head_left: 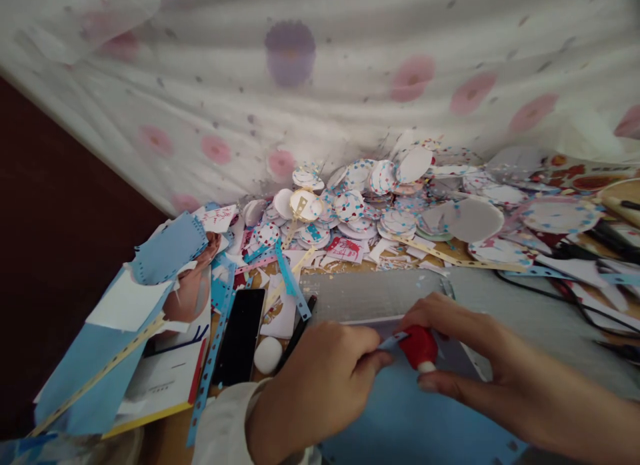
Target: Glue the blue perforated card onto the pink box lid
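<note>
Left hand (333,375) — strip (392,342) lengthwise toward red punch (419,347)

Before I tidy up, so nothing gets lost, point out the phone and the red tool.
Phone (241,337): head view, middle of its dark screen.
Red tool (419,346): head view, its red body.

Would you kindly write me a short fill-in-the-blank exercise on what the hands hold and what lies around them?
1. The right hand holds a small tool whose body is mainly ____ in colour.
2. The left hand pinches a narrow strip coloured ____.
3. In the picture, the dark-screened phone lies to the ____ of the small white disc.
4. Pink and purple ____ decorate the cloth behind the decorated discs.

Missing words: red; blue; left; flowers.
</note>
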Available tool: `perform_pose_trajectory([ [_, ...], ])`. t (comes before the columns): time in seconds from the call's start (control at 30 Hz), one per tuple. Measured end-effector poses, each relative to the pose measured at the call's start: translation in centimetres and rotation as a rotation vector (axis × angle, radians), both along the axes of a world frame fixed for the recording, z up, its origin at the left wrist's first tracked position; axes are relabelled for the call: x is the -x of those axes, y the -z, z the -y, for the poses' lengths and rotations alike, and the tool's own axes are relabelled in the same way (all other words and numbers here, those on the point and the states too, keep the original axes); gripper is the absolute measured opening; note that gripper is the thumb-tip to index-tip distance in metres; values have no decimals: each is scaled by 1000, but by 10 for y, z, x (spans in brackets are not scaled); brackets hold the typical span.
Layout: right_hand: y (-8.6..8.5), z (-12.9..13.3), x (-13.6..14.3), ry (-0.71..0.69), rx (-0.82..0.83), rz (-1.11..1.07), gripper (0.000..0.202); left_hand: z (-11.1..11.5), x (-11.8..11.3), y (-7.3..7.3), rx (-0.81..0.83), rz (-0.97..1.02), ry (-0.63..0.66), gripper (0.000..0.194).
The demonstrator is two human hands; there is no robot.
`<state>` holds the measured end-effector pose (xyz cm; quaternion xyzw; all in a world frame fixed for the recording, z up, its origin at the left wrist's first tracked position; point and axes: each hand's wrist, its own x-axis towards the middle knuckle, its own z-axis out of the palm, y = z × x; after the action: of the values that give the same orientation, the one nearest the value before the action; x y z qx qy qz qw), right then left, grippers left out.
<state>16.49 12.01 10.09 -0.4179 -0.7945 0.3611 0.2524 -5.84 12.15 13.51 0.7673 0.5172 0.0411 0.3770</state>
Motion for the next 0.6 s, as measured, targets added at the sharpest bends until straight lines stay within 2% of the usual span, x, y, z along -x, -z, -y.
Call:
perform_pose_trajectory([
  [0.13, 3, 3, 1, -42, -49, 6, 12, 1, 1, -1, -17, -41, 13, 32],
  [0.33, -3, 3, 8, -88, -131, 10, 3, 1, 2, 1, -59, -54, 23, 27],
  [0.6, 5, 9, 8, -40, -214, 7, 13, 0, -2, -1, -48, -82, 25, 27],
])
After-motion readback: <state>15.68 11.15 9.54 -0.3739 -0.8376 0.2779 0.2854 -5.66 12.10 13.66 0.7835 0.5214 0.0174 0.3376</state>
